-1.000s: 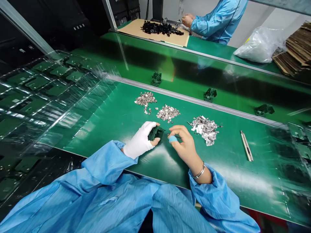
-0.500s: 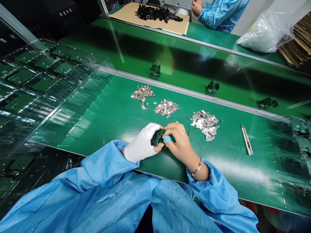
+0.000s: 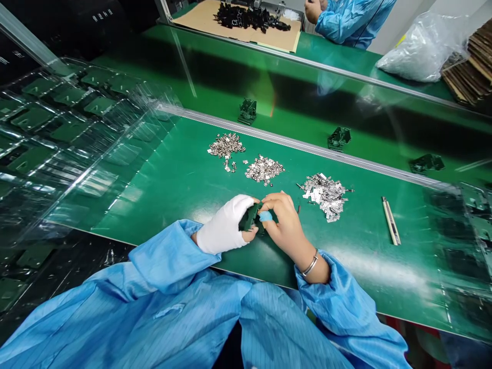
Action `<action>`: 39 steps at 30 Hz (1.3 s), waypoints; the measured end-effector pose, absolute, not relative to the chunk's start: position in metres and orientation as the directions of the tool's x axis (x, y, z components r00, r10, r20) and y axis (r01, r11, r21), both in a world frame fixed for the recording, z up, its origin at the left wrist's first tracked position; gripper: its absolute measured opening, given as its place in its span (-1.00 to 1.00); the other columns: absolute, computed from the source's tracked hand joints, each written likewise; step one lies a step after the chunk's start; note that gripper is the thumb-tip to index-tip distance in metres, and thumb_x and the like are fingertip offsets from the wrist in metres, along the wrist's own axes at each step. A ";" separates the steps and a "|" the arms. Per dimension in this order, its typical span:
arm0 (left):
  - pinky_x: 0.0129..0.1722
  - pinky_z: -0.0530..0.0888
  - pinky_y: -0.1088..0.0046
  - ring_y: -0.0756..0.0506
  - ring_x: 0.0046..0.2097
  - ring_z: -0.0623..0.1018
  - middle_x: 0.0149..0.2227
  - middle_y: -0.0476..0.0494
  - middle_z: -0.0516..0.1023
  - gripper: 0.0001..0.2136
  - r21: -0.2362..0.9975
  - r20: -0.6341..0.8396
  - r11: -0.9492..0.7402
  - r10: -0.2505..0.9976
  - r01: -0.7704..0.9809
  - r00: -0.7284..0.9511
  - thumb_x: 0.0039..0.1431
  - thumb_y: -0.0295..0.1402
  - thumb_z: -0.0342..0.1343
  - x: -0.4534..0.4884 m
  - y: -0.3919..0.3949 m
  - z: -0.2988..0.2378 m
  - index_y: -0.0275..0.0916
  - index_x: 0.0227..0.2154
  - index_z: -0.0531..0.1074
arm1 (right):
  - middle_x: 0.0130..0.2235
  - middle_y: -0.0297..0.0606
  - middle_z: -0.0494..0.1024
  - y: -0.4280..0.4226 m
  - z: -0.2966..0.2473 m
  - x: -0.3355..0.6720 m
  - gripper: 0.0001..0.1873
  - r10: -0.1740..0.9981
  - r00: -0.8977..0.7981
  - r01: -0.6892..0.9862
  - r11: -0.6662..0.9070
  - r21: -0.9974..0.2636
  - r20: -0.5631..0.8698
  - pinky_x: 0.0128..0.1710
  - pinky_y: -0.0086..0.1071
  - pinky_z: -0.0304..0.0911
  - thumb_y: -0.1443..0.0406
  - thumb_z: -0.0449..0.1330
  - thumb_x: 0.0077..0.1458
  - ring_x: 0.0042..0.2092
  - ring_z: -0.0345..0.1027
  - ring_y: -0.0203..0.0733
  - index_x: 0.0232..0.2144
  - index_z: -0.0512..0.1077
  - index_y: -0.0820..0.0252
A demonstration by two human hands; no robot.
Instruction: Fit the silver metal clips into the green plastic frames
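My left hand (image 3: 226, 228), in a white glove with bare fingertips, is closed around a small dark plastic part (image 3: 252, 217), thumb below and fingers above. My right hand (image 3: 282, 218) has a blue cover on its thumb. Its thumb and fingers are pinched together against the part's right side; whatever they grip there is hidden. Beyond the hands lie three piles of small shiny metal pieces: a left pile (image 3: 226, 145), a middle pile (image 3: 264, 169) and a right pile of longer flat pieces (image 3: 326, 196).
A utility knife (image 3: 391, 221) lies at the right. Clear plastic trays (image 3: 69, 133) with dark parts are stacked at the left; more trays (image 3: 461, 246) stand right. Behind a metal rail (image 3: 269, 137) stand three dark parts (image 3: 248, 111). A co-worker's blue sleeve (image 3: 342, 23) shows at the back.
My right thumb and fingers have shifted slightly at the part's right side. The left hand keeps its hold, and the piles look the same.
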State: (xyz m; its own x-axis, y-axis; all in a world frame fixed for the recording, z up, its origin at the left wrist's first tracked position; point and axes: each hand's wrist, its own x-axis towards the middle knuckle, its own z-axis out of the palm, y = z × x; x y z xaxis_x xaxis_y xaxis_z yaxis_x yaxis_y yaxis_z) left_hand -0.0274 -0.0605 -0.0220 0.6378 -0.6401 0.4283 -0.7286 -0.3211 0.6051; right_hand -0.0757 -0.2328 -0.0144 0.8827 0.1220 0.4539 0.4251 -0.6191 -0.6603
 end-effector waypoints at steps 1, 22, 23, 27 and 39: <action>-0.09 0.47 0.25 -0.17 -0.10 0.48 -0.14 -0.21 0.43 -0.62 0.634 0.409 -0.307 -0.646 -0.710 0.644 0.01 -0.33 0.05 -0.027 -0.060 -0.021 -0.26 -0.07 0.25 | -0.21 -0.22 0.42 -0.233 -0.014 -0.075 -0.83 0.120 0.885 0.421 -0.614 -0.667 0.449 0.09 -0.07 0.09 0.47 0.05 0.03 -0.10 0.30 -0.13 -0.34 0.28 0.11; -0.26 0.43 0.24 -0.22 -0.19 0.50 -0.25 -0.29 0.51 -0.81 0.252 0.530 -0.574 -0.592 -0.779 0.607 0.13 -0.42 -0.07 -0.030 -0.065 -0.022 -0.31 -0.23 0.37 | -0.26 -0.21 0.40 -0.216 -0.019 -0.081 -0.80 0.055 0.928 0.330 -0.582 -0.743 0.369 -0.14 -0.25 0.28 0.49 -0.02 0.00 -0.17 0.31 -0.15 -0.34 0.25 0.12; -0.25 0.42 0.22 -0.25 -0.18 0.49 -0.24 -0.31 0.50 -0.80 0.236 0.520 -0.603 -0.584 -0.762 0.624 0.10 -0.42 -0.06 -0.032 -0.067 -0.023 -0.32 -0.22 0.37 | -0.25 -0.19 0.40 -0.217 -0.020 -0.080 -0.80 0.045 0.931 0.317 -0.589 -0.744 0.362 -0.13 -0.25 0.28 0.49 -0.03 0.01 -0.16 0.30 -0.15 -0.33 0.25 0.13; -0.19 0.43 0.19 -0.24 -0.16 0.45 -0.21 -0.29 0.44 -0.73 0.353 0.469 -0.578 -0.571 -0.735 0.674 0.04 -0.36 0.00 -0.034 -0.069 -0.030 -0.31 -0.17 0.32 | -0.21 -0.19 0.42 -0.223 -0.021 -0.075 -0.74 0.038 0.944 0.289 -0.573 -0.767 0.328 -0.09 -0.24 0.28 0.48 -0.03 -0.04 -0.12 0.32 -0.14 -0.28 0.28 0.14; -0.22 0.43 0.38 -0.07 -0.26 0.46 -0.33 -0.03 0.45 -0.83 0.856 0.113 -0.367 -0.554 -0.364 0.825 -0.01 -0.42 -0.04 -0.020 -0.070 -0.018 -0.25 -0.30 0.33 | -0.20 -0.20 0.44 -0.223 -0.009 -0.072 -0.66 0.118 0.970 0.240 -0.586 -0.774 0.212 -0.10 -0.24 0.30 0.49 0.02 -0.15 -0.12 0.34 -0.13 -0.26 0.30 0.16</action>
